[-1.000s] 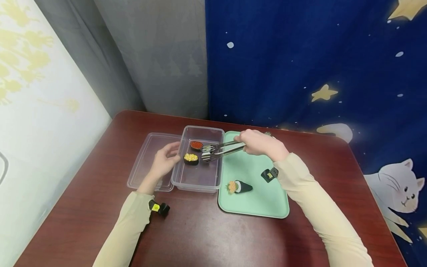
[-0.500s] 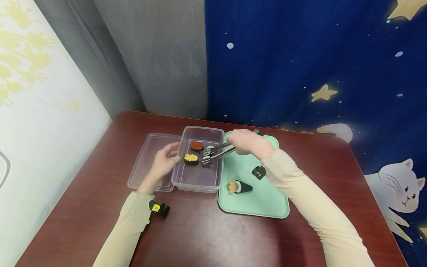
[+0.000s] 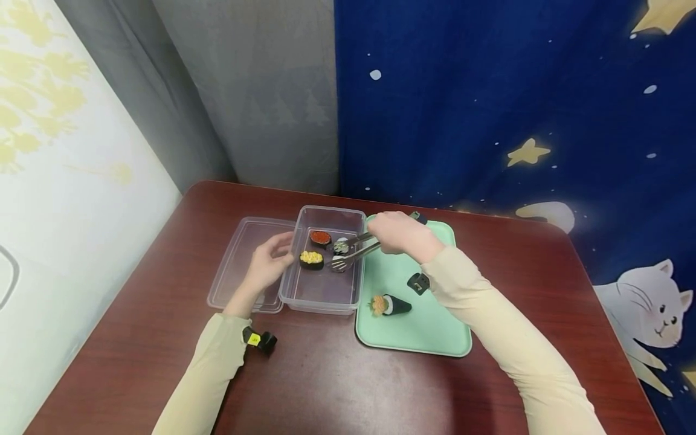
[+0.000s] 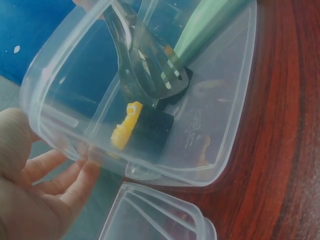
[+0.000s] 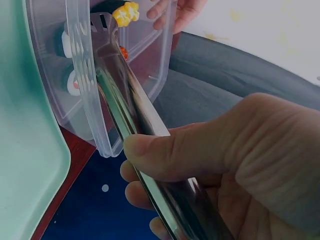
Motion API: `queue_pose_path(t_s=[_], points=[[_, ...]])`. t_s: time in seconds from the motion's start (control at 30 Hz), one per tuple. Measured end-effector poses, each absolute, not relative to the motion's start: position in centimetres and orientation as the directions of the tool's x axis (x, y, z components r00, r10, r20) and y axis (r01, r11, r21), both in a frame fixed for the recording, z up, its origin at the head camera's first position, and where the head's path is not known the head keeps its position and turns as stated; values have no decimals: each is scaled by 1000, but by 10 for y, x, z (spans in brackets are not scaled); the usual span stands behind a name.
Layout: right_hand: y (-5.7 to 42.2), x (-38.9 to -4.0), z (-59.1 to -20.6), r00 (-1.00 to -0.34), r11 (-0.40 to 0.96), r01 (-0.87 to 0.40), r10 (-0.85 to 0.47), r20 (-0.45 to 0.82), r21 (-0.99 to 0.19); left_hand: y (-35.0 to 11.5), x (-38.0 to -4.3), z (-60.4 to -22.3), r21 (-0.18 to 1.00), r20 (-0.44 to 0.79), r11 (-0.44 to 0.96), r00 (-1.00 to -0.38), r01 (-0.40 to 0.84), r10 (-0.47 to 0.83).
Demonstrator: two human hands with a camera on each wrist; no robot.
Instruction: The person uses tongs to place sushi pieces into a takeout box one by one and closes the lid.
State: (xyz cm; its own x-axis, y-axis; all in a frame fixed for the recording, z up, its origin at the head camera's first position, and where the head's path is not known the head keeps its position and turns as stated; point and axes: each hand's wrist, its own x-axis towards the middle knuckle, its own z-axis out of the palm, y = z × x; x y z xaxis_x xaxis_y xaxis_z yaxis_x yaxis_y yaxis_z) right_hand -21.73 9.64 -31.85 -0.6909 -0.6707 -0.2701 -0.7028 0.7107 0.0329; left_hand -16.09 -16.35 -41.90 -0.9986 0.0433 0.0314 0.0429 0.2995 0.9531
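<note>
My right hand (image 3: pixel 399 232) grips a pair of metal tongs (image 5: pixel 132 100), thumb on one arm and fingers curled round the other. Their slotted heads are down inside a clear plastic container (image 3: pixel 321 307), spread apart over two white-and-black sushi rolls (image 5: pixel 73 82). Beside them in the container sit a corn-topped sushi (image 3: pixel 312 260) and a red roe sushi (image 3: pixel 320 238). My left hand (image 3: pixel 267 263) touches the container's left wall with fairly straight fingers (image 4: pixel 80 187). Whether the tongs touch a roll is hard to tell.
A green tray (image 3: pixel 415 338) stands against the container's right side, bearing a cone-shaped hand roll (image 3: pixel 397 304). The clear lid (image 3: pixel 228 272) lies on the table at the left, partly under my left hand. Curtains hang behind the table (image 3: pixel 326 374).
My right hand has moved left with the tongs, and their heads have spread apart and come lower. White roll tops show by the heads now. The left hand has stayed still.
</note>
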Motion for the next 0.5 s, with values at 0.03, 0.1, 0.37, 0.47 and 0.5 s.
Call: queue_pose_path(t_s=[0.03, 0.1, 0.37, 0.47, 0.5], points=[[99, -217, -319, -687, 707, -707, -678, -262, 23, -163, -161, -419, 954, 32, 297, -999, 44, 44], [105, -216, -318, -679, 698, -716, -693, -245, 8, -163, -161, -419, 954, 34, 296, -998, 46, 46], [138, -210, -321, -691, 715, -688, -698, -185, -128, -163, -161, -420, 951, 41, 304, -998, 52, 41], [151, -206, -324, -695, 711, -679, -702, -153, -180, -164, -161, -420, 953, 37, 300, -999, 47, 38], [156, -204, -325, -698, 711, -675, -702, -142, -197, -164, -161, -421, 954, 36, 298, -999, 45, 38]])
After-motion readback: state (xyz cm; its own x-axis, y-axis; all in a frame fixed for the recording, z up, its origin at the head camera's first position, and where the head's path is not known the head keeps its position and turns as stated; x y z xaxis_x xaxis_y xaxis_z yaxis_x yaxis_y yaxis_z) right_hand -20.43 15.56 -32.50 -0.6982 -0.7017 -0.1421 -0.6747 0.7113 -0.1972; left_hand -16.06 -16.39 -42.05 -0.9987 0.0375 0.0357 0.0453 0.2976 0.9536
